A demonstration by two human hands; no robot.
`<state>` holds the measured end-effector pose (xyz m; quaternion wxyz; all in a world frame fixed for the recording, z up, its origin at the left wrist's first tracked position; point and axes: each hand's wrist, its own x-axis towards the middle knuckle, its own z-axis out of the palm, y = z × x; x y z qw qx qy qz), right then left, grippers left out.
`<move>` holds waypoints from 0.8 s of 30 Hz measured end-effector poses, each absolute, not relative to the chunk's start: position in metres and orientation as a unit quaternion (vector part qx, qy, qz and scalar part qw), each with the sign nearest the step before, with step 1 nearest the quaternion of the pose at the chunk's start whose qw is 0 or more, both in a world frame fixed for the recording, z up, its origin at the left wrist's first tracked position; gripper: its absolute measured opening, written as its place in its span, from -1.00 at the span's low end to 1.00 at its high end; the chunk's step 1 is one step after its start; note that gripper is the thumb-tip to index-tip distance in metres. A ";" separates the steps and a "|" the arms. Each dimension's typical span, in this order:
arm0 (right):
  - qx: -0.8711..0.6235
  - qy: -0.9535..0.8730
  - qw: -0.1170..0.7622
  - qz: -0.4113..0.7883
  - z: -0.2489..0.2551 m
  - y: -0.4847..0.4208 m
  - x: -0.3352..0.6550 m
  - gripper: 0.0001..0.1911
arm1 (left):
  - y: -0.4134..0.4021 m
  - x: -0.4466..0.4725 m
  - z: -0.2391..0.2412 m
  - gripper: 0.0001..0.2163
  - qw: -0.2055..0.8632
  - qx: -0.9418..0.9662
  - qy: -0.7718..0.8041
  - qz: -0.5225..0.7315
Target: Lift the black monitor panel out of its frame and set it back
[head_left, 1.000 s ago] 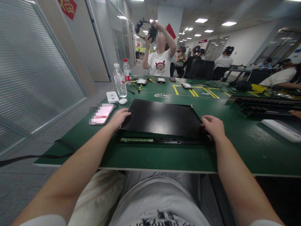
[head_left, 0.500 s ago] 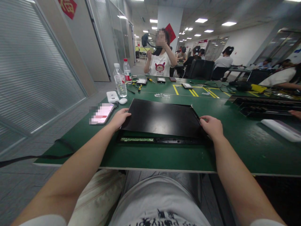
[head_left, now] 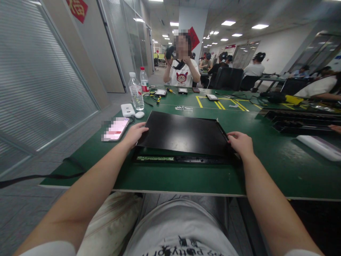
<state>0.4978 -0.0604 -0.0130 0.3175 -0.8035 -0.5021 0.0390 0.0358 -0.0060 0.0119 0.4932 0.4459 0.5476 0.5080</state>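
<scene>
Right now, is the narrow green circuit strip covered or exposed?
Exposed: the green strip shows past the near edge of the flat black rectangular panel.

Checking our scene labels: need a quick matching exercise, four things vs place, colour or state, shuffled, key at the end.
Things:
1. Black panel
2. Phone
3. Green strip
4. Rear bottle

Place, colour or state:
A. Topped with a red cap
B. Along the black panel's near edge, on the wearer's side
C. Between the left grip and the right grip
D. Lit, lying to the left of the left grip

Pairs: 1-C, 2-D, 3-B, 4-A
</scene>
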 end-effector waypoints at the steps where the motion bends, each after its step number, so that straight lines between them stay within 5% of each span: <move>1: -0.802 -0.503 0.319 0.039 -0.014 -0.060 0.498 -0.59 | -0.007 0.036 0.013 -0.63 0.490 0.441 0.551 0.512; 10: -0.797 -0.497 0.339 0.055 -0.019 -0.057 0.504 -0.60 | -0.004 0.031 0.013 -0.65 0.463 0.461 0.559 0.511; 24: -0.805 -0.493 0.325 0.057 -0.012 -0.060 0.499 -0.63 | 0.012 0.014 -0.010 -0.65 0.264 0.601 0.614 0.438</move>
